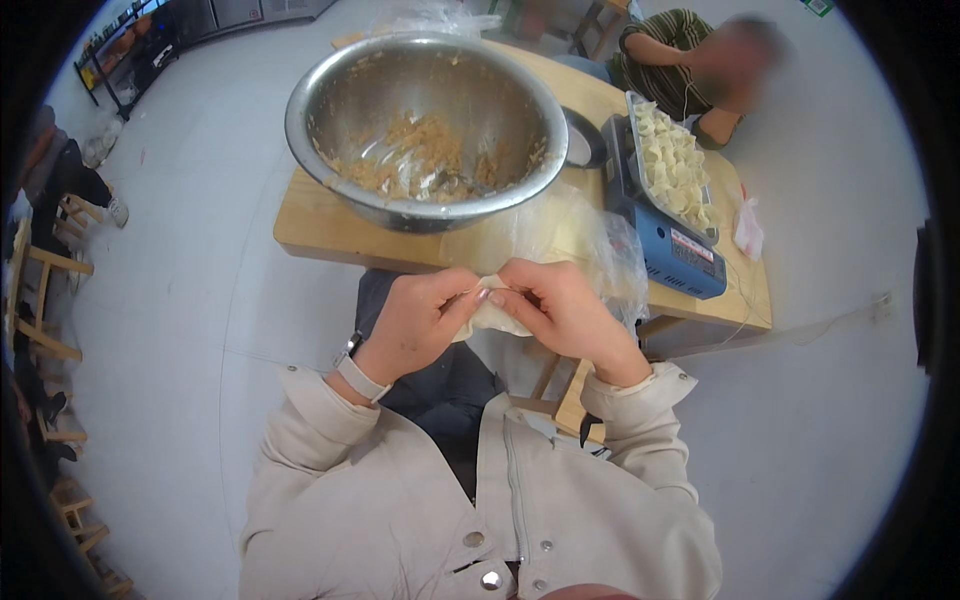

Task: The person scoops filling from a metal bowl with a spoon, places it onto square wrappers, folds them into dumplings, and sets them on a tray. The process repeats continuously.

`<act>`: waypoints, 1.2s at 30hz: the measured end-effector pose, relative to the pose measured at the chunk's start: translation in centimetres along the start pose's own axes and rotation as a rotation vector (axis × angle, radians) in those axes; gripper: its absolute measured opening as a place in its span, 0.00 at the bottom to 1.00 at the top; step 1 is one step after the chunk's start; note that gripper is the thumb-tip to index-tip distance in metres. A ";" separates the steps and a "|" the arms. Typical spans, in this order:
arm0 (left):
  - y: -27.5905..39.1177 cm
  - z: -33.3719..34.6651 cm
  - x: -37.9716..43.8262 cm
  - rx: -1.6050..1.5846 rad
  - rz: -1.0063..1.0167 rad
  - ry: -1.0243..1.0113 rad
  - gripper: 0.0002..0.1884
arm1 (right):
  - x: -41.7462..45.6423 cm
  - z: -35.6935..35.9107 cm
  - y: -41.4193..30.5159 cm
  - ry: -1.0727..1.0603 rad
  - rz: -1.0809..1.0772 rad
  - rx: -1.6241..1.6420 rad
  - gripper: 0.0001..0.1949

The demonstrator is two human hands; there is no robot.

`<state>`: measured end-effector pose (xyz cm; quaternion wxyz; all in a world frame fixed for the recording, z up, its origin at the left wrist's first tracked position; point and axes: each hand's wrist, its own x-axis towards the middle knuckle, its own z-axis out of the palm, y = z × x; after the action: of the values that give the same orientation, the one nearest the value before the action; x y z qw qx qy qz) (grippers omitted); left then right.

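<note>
Both hands hold one pale dough wrapper in front of my lap, just off the near table edge. My left hand pinches its upper left part between thumb and fingers. On the other side, my right hand pinches the upper right part, the two thumbs almost touching. Whether filling lies inside the dough is hidden. Beyond the hands stands a large stainless steel bowl with minced filling smeared over its bottom and a utensil partly in it. To the right, a metal tray carries several folded dumplings.
The tray rests on a blue portable stove on the wooden table. Clear plastic bags lie by the stove, and a dark round dish stands behind. A person sits at the far right; wooden stools stand left.
</note>
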<state>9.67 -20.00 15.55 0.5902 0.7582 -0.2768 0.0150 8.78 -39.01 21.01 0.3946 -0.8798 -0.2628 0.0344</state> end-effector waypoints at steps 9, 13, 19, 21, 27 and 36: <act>-0.5 -1.5 -0.7 -0.691 -0.395 -0.210 0.12 | -0.2 -0.3 -0.4 0.051 0.361 0.590 0.05; -0.2 -2.1 -0.6 -0.700 -0.420 -0.195 0.13 | -0.8 0.0 0.6 0.008 0.387 0.707 0.07; 0.6 -2.4 -1.4 -0.640 -0.353 -0.118 0.14 | -1.5 1.0 0.8 0.118 0.243 0.731 0.07; -0.6 -2.2 -1.7 -0.703 -0.448 -0.130 0.14 | -1.5 1.7 0.5 0.197 0.146 0.666 0.07; -1.3 -1.7 -2.2 -0.812 -0.628 -0.117 0.14 | -0.9 3.5 0.4 0.297 0.151 0.706 0.08; -2.4 -0.2 -2.4 -0.610 -0.370 0.087 0.11 | -1.2 5.2 3.0 0.293 0.420 1.045 0.08</act>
<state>8.72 -18.46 12.63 0.7931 0.5833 -0.1011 -0.1434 7.65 -37.71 15.12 0.7935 -0.5971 0.0267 0.1148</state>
